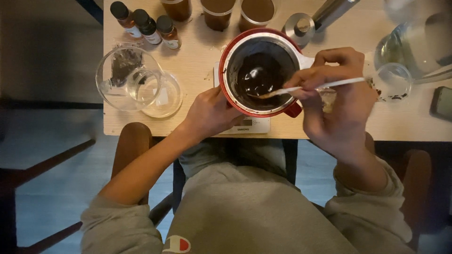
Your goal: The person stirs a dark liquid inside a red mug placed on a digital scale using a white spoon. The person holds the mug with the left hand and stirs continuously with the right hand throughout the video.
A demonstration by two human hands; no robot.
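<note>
1. Red-rimmed bowl (pixel 260 70) sat on a small white scale (pixel 249 125) near the front edge of the pale wood worktop (pixel 197 70); inside we saw a dark glossy mass, wet-looking.
2. Left hand (pixel 209 113) gripped the bowl's near-left rim, fingers closed on the wall, thumb on top.
3. Right hand (pixel 336 101) held a pale spoon (pixel 301 88), fingers pinched shut around the handle; spoon tip was down in the dark mix at the bowl's right side.
4. Around it: glass pitcher (pixel 127 77) and a shallow glass dish (pixel 165 96) to the left, three small dark-capped bottles (pixel 146 23) at the back, three brown jars (pixel 216 11) behind the bowl, small glass cup (pixel 393 82) to the right, phone (pixel 442 103) at the far right edge.
5. Our judgement for stirring well: keep the left grip firm so the bowl doesn't slide off the scale, sweep the spoon along the wall and bottom, keep it low to avoid flicking mix over the rim.
</note>
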